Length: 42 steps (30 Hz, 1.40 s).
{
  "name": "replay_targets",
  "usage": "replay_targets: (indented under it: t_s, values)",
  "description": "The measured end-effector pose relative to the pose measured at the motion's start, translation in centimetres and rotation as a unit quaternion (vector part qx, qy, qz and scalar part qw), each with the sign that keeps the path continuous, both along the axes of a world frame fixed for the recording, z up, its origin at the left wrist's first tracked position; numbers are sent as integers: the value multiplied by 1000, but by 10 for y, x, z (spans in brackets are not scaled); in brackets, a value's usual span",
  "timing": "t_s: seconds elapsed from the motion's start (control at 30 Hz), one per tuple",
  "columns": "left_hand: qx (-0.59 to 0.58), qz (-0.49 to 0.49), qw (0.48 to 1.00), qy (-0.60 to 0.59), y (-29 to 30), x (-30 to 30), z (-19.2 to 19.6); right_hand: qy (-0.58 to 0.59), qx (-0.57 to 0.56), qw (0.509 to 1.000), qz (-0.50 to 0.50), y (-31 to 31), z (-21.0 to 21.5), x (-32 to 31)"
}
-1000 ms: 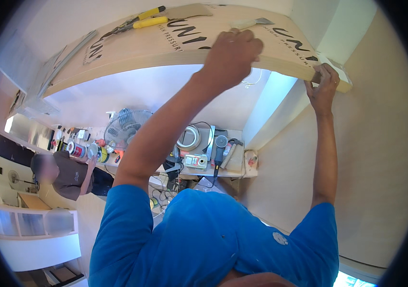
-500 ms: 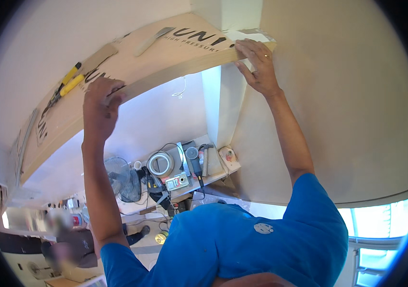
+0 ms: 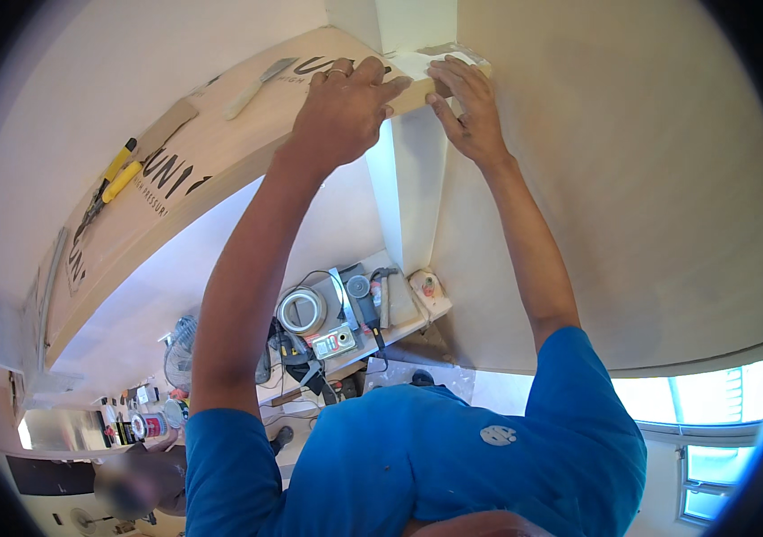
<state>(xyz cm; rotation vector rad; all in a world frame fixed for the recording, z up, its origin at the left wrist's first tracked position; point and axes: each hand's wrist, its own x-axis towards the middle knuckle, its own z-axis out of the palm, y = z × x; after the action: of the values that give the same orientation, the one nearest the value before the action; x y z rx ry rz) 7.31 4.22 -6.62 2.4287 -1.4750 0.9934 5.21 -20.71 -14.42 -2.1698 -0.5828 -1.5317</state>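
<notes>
A pale wall fills the right side of the view, and a long light-wood board with dark printed lettering runs from the lower left up to the top centre, where its end meets the wall beside a white corner post. A person in a blue shirt stretches both bare arms up toward that end of the board.

The left hand lies palm-down on the board's face, fingers spread flat and pressing — nothing is gripped in it. A ring shows on one finger. The right hand is just beside it, close but apart, its fingers open and resting against the board's end and a small whitish patch there, right at the wall.

Farther left along the board, well apart from both hands, lie a putty knife with a pale handle and yellow-handled pliers.

Beyond the arms, a cluttered tabletop carries a roll of tape, power tools and cables. A bright window shows at the lower right — a blurred second person sits at the lower left.
</notes>
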Motion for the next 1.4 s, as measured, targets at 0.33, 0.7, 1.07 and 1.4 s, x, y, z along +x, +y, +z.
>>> replay_targets:
  t_s: [0.33,0.7,1.07,1.4]
  values:
    - [43,-2,997,64,-15,8,11,-7,33,999,-1,6,-9,8]
    - [-85,-85,954,276,-33,30,21,-23,50,998,27,6,-7,9]
    - [57,-81,936,339,-32,43,47,-7,35,999,-2,0,-8,7]
    - [-32,-120,965,231,-28,38,26,-4,49,999,5,5,-7,6]
